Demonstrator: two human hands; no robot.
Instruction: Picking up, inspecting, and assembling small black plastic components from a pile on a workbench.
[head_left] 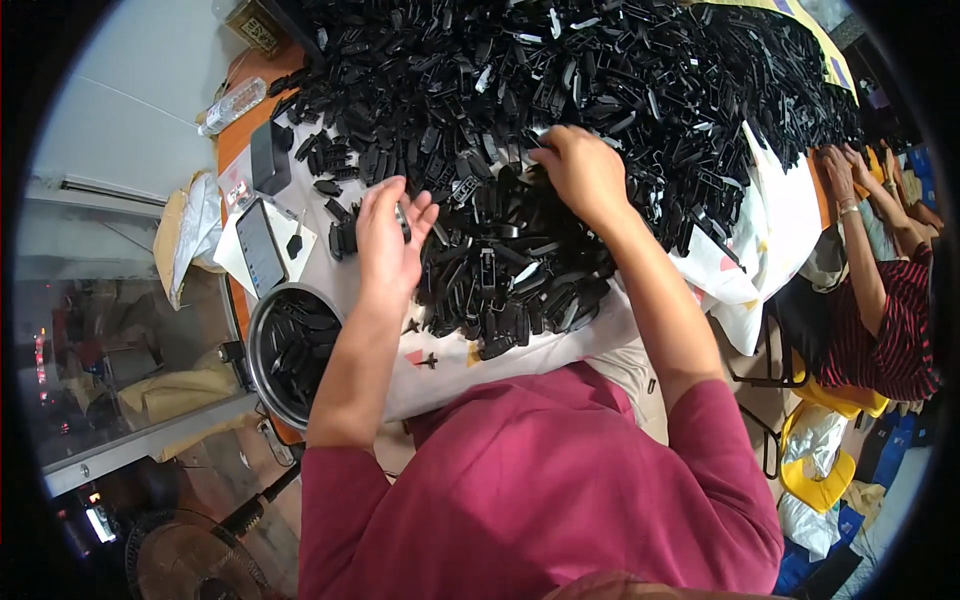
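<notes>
A large heap of small black plastic parts [620, 85], long and clip-like, spreads over the table. My left hand [388, 240] is raised at the heap's left side, fingers curled around a small black plastic part [404, 222] that shows only partly between them. At the middle of the heap is my right hand [585, 178], its thumb and fingers bent together and touching the parts. What those fingertips pinch, if anything, is hidden. Nearer to me lies a looser cluster of the same parts [490, 280] on a white patterned cloth [400, 375].
A metal bowl [258, 365] of black parts stands at the table's left edge. Beyond it are a phone [262, 245], a dark box [270, 158] and a plastic bottle [232, 106]. Another person [865, 300] works at the right. A fan [195, 560] stands at lower left.
</notes>
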